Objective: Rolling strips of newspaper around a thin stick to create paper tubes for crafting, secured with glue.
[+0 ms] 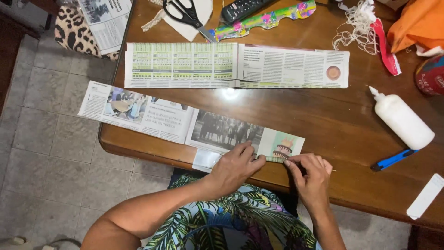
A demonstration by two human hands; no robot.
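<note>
A long strip of newspaper [152,115] lies along the near edge of the brown wooden table [323,115], its left end hanging past the corner. My left hand [236,166] presses flat on the strip's near right part. My right hand [312,178] pinches the rolled corner of the strip around a thin stick whose tip pokes out to the right. The part of the paper under both hands is hidden.
A second newspaper strip [236,65] lies farther back. Black scissors [185,14], a remote [240,8] and a colourful shaped strip [263,19] sit at the far edge. A white glue bottle [402,120], blue cutter [393,159] and white tag [425,196] lie right.
</note>
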